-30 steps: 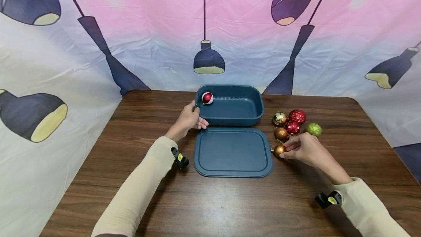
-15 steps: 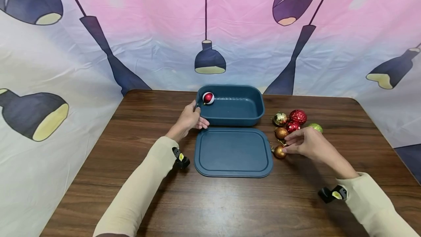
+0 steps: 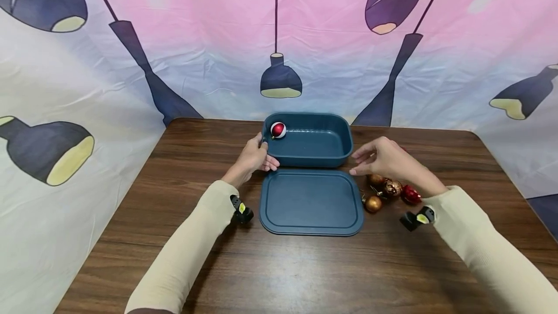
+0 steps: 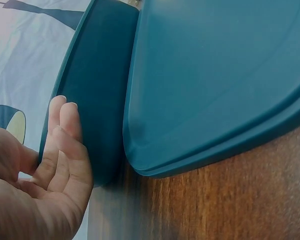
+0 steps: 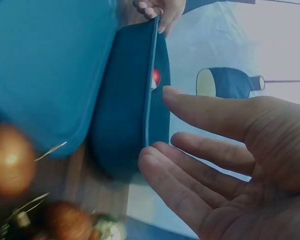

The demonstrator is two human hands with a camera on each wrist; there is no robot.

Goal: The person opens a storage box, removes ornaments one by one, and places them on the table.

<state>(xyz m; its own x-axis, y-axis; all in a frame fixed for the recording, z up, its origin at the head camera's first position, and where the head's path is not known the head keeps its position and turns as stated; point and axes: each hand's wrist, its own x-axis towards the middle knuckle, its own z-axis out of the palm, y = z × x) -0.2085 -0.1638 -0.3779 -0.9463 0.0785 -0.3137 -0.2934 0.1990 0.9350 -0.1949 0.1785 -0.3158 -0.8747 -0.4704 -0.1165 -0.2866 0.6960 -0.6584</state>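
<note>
At the back of the table stands a dark blue open box (image 3: 307, 147), with a red-and-white Christmas bauble (image 3: 278, 130) at its inner left end. My left hand (image 3: 253, 155) grips the box's left front corner; in the left wrist view its fingers (image 4: 72, 165) lie along the outer wall. My right hand (image 3: 383, 159) hovers by the right front corner with fingers apart, holding nothing. Below and beside it are a gold bauble (image 3: 373, 203), a copper bauble (image 3: 393, 187) and a red bauble (image 3: 411, 194). The right hand and forearm hide part of the bauble group.
A flat blue lid (image 3: 311, 202) lies just in front of the box. The wooden table (image 3: 301, 275) reaches back to a hanging cloth (image 3: 218, 67) printed with lamps, close behind the box.
My right hand has let go of the gold bauble, which stays on the table. It has moved up and left towards the box. The left hand keeps its place at the corner.
</note>
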